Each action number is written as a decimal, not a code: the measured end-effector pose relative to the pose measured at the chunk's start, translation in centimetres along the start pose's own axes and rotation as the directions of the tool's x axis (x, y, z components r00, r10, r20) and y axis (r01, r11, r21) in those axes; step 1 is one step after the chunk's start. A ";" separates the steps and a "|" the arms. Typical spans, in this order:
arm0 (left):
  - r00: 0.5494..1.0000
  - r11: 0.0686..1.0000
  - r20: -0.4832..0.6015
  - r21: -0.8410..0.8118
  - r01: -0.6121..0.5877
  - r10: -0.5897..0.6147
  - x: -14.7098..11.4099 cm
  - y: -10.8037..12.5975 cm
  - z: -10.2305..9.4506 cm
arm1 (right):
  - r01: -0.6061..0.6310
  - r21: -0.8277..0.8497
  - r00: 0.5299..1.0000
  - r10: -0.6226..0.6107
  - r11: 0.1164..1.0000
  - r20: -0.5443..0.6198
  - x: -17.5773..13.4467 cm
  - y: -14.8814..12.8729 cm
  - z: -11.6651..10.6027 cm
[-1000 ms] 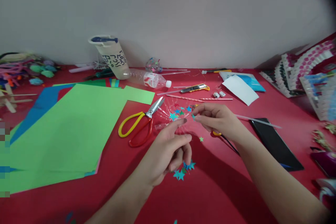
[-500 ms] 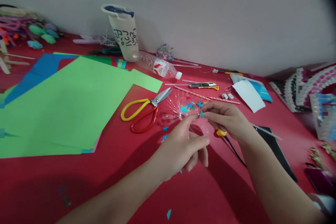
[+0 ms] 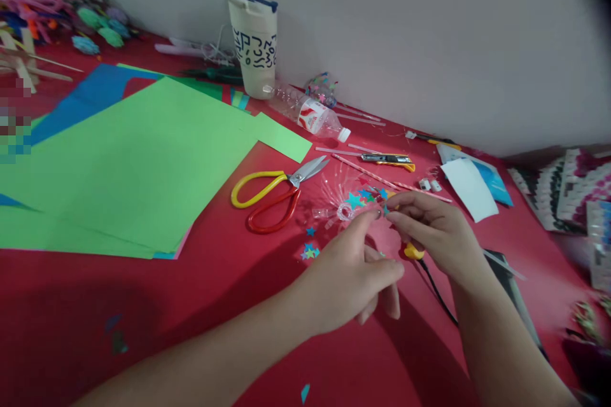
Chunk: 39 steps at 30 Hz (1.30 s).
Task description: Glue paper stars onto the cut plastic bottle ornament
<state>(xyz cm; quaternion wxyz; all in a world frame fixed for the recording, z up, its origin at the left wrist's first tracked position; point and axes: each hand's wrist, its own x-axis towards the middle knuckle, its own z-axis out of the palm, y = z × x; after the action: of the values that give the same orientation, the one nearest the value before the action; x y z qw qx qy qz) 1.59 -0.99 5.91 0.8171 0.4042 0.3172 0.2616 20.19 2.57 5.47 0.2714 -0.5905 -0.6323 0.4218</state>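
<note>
My right hand (image 3: 429, 222) pinches a small blue-green star (image 3: 386, 210) between thumb and fingertips. Close by, my left hand (image 3: 348, 283) has its thumb stretched toward that star and its fingers apart, with nothing seen in them; whether the thumb touches the star I cannot tell. Behind the hands, a clear plastic piece cut into fanned strips (image 3: 344, 211) lies on the red table (image 3: 191, 331). Blue and teal stars (image 3: 354, 201) are on and beside it, and more small stars (image 3: 310, 252) lie left of my left hand. My hands hide part of the plastic piece.
Scissors (image 3: 286, 194) with yellow and red handles lie open left of the stars, beside green paper sheets (image 3: 119, 172). Behind are a plastic bottle (image 3: 319, 116), a cutter knife (image 3: 389, 159) and a tall white cup (image 3: 258, 54). A yellow-ended thing (image 3: 413, 251) trails a black cord.
The camera view has shifted, so the table things appear farther right. My right hand still pinches the star, and my left hand keeps nearly the same pose beside it.
</note>
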 end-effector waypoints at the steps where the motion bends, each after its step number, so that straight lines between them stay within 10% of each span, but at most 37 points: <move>1: 1.000 1.000 0.005 -0.001 0.001 -0.001 0.0 0.0 0.0 | 0.003 0.003 1.000 -0.003 1.000 -0.008 -0.1 0.2 0.0; 39: 0.998 0.998 -0.010 0.015 0.064 -0.064 -0.1 -0.8 0.1 | 0.188 -0.233 0.966 -0.222 0.954 -0.130 -1.2 1.7 1.2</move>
<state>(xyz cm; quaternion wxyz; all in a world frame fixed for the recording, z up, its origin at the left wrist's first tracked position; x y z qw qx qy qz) 1.74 -1.51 5.33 0.8204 0.3989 0.3357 0.2349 20.27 1.09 3.61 0.2955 -0.5785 -0.7099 0.2721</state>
